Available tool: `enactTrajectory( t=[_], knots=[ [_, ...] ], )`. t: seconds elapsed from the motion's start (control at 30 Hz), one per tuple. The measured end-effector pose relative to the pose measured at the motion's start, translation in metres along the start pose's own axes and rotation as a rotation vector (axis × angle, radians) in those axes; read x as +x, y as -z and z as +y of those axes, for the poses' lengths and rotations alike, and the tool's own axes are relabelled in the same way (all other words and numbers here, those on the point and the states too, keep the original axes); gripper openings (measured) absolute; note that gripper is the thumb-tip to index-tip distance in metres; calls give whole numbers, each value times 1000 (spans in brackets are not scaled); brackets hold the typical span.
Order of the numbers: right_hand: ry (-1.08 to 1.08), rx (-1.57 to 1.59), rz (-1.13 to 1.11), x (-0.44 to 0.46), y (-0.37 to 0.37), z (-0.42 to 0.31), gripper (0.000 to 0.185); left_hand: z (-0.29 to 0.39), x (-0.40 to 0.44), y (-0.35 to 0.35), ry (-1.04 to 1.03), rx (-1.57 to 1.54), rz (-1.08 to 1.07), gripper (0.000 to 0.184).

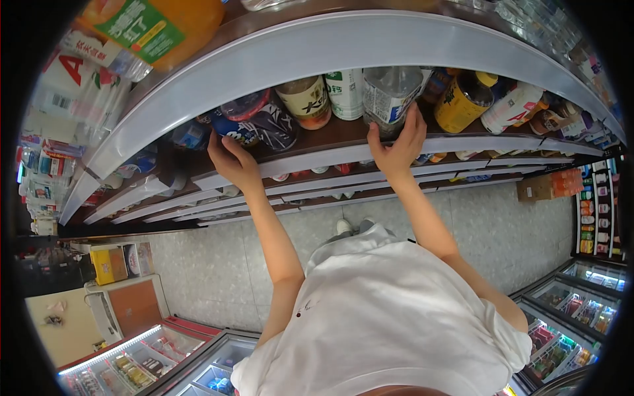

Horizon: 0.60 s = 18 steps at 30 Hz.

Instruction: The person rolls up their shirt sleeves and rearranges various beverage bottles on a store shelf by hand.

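My right hand [399, 144] is wrapped round the lower part of a clear plastic bottle [391, 92] with a white printed label, thumb on one side and fingers on the other. The bottle stands at the shelf's front. My left hand [236, 164] is at the shelf edge with thumb and fingers apart, close to a blue-labelled bottle [231, 127]; whether it touches that bottle is hard to tell. Between my hands stand a dark purple-patterned bottle [274, 127], a cream-labelled bottle [305, 102] and a white and green bottle [345, 94].
A yellow-capped bottle [464, 102] and a white bottle with a red letter [514, 109] stand further right. A curved white shelf edge [317, 43] runs above my hands. Lit refrigerated cases [142, 360] stand behind me, and cardboard boxes [536, 188] sit on the floor.
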State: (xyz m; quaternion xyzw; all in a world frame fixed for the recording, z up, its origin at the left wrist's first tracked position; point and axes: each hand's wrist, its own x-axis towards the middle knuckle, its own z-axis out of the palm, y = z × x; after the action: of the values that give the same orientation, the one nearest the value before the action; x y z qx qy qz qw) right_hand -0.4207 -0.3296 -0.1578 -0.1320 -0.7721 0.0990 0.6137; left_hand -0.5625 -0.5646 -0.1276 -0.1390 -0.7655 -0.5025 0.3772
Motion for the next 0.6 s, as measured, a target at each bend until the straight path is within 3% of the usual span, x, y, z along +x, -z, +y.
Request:
enactTrajectory(
  t=[0.07,0.37,0.6],
  knots=[
    [2,13,-1,0,0,1,78,-1,0,-4,-138,152,87,36],
    [-31,52,-44,-1,1,2,76,-5,-3,-6,-179,226,105,34],
    [-167,330,-129,6,50,11,65,-5,-5,-7,-167,281,136,34]
  ],
)
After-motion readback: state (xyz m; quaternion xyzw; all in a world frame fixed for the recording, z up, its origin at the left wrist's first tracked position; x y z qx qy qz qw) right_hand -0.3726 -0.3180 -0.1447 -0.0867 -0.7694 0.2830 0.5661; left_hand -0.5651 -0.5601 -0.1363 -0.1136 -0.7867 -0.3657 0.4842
